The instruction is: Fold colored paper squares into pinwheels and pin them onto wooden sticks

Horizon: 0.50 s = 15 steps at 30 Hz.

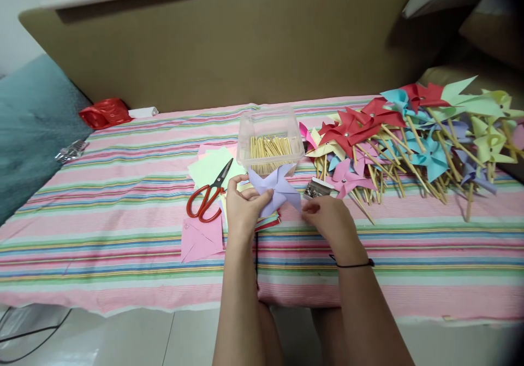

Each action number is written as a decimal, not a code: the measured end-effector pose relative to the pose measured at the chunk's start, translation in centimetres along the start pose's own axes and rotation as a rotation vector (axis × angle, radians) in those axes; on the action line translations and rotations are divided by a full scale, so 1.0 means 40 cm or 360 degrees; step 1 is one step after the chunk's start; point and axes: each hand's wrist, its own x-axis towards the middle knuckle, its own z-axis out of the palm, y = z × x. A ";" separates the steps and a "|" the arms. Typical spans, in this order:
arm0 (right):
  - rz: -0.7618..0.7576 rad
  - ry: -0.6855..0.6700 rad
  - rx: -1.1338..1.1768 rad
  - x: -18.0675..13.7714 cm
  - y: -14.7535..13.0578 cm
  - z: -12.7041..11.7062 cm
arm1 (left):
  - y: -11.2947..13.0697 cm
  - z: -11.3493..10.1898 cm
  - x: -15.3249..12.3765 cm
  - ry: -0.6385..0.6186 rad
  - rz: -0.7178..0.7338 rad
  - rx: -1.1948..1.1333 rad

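Observation:
My left hand [248, 205] pinches a purple paper pinwheel [278, 187] near its centre, with the thumb on top. Its blades are folded in, and no stick shows on it. My right hand [329, 218] is beside the pinwheel's right blade with thumb and fingers curled together; whatever lies between them is too small to make out. Just beyond that hand is a small open box of metal pins [317, 188]. Red-handled scissors [208, 194] rest on a stack of coloured paper [208, 165] left of my left hand.
A clear plastic box [270, 117] of wooden sticks [271, 147] stands behind the pinwheel. Many finished pinwheels [360, 120] on sticks are heaped at the right. A cut pink paper square [202, 240] lies at front left. A red plastic bag [107, 113] sits at the far left.

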 end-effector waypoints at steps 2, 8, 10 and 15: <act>0.0053 -0.0003 -0.0057 0.001 -0.008 0.004 | -0.001 0.001 0.001 -0.0020 0.0004 0.0004; 0.0107 -0.0011 -0.0144 0.007 -0.014 0.007 | 0.003 0.002 -0.002 -0.0045 -0.0013 -0.0009; 0.0085 -0.0014 -0.0136 0.007 -0.013 0.002 | 0.004 0.003 -0.002 -0.0057 -0.0008 -0.0004; 0.0083 -0.0019 0.0548 -0.006 -0.005 -0.024 | 0.003 0.002 -0.001 -0.0058 0.0007 0.0022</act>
